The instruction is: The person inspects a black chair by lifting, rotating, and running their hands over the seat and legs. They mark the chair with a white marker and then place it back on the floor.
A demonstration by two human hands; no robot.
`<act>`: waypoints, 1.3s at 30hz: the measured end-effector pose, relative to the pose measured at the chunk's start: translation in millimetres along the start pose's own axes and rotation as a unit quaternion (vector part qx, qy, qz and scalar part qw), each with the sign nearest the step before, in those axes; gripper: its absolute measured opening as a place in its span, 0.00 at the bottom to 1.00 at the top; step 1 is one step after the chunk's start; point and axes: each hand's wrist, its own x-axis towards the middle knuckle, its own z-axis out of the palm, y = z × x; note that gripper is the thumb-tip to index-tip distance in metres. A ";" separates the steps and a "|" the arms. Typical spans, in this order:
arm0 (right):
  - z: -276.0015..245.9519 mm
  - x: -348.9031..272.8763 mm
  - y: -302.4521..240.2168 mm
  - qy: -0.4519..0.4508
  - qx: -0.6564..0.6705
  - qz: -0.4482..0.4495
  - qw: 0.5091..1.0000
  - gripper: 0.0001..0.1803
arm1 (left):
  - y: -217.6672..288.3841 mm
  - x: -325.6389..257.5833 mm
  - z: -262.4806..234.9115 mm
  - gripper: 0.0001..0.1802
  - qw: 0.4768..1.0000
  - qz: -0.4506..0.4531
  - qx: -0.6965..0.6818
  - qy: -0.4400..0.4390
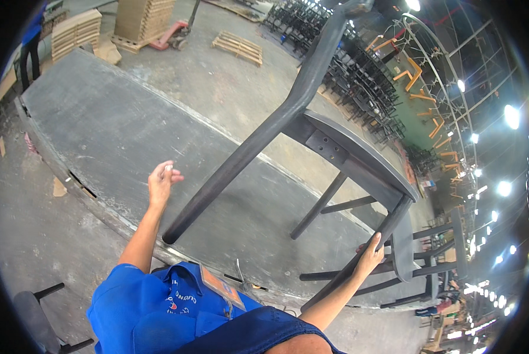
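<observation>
A broad grey workbench [111, 135] filled the middle of the view, its top dull, scuffed and flat, its near edge chipped; across it a dark wooden chair [335, 147] stood tipped over, its long back post running from high at the upper right down to a foot resting near the bench's near edge, its seat curved and smooth, its legs slim and round; the chair lay to the right of the person's body, so the right hand [369, 253] was the nearer one and was wrapped around a front leg, fingers closed on the wood, thumb side up; the left hand [161, 183] hovered above the bench, well apart from the chair and to the left of the long post, holding nothing large, fingers loosely curled with the tips pinched together, perhaps on some small thing too tiny to make out; beyond the bench lay a dusty concrete floor, stacks of pale boards [143, 17] and a pale wooden pallet [238, 47]; rows of dark chairs [365, 82] stood further right.
</observation>
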 end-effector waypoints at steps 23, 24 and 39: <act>-34.6 -75.7 81.6 -0.150 0.114 -0.009 0.982 0.37 | 11.6 -89.4 50.4 0.15 0.882 0.196 0.374 0.210; -33.1 -80.8 86.4 -0.130 0.106 -0.045 0.985 0.33 | 12.0 -89.9 50.6 0.15 0.882 0.193 0.370 0.221; -18.6 -59.2 59.2 -0.156 0.154 -0.015 0.976 0.18 | 28.2 -75.3 62.0 0.10 0.894 0.248 0.325 0.184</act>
